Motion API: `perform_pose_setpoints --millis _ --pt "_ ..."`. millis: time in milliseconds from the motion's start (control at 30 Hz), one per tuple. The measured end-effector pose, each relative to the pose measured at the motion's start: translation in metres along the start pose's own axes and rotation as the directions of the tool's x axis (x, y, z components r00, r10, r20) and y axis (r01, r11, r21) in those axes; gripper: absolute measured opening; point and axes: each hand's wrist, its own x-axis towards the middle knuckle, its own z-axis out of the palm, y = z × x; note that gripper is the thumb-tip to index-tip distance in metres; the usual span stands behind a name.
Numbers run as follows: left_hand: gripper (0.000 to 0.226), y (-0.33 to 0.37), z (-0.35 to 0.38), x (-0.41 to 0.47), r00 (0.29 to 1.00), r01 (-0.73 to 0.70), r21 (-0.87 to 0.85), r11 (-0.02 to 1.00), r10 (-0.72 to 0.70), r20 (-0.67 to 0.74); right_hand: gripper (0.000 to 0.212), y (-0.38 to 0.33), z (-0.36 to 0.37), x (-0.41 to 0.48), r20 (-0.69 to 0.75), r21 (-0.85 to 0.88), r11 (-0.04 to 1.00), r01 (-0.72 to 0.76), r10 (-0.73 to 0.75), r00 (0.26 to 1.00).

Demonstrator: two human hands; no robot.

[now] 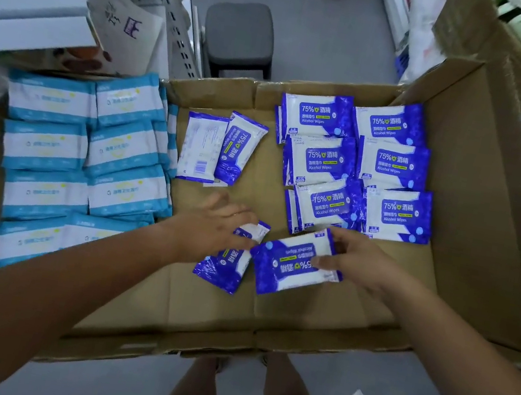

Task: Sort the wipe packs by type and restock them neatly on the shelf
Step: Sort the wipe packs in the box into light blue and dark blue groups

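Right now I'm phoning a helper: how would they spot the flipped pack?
In the cardboard box, look between the light-blue stacks and dark-blue rows, near the far wall. The flipped pack lies left of a face-up pack, showing its white back and barcode.
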Motion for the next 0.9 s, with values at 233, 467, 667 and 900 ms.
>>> perform_pose_setpoints --millis 233,467,667,900 --pt "0.078 -0.002 -0.004 0.019 0.994 0.108 -0.153 0.982 -0.103 0.041 0.041 0.014 -0.028 -0.001 -0.078 0.213 0.977 -0.026 0.043 0.996" --pt "0.071 -0.001 0.001 0.017 0.975 0.221 -0.415 0.882 -0.186 0.124 0.03 0.015 -0.038 -0.015 -0.155 0.468 0.88 0.085 -0.013 0.988" --pt "0.067 0.016 0.011 0.013 0.873 0.473 -0.54 0.696 -0.451 0.184 0.043 0.007 -0.031 -0.013 -0.101 0.814 0.556 0.165 -0.144 0.984" --pt "0.044 0.029 0.013 0.009 0.851 0.501 -0.711 0.494 -0.43 0.301 0.055 0.001 -0.024 -0.004 -0.003 0.716 0.691 0.103 -0.144 0.99"
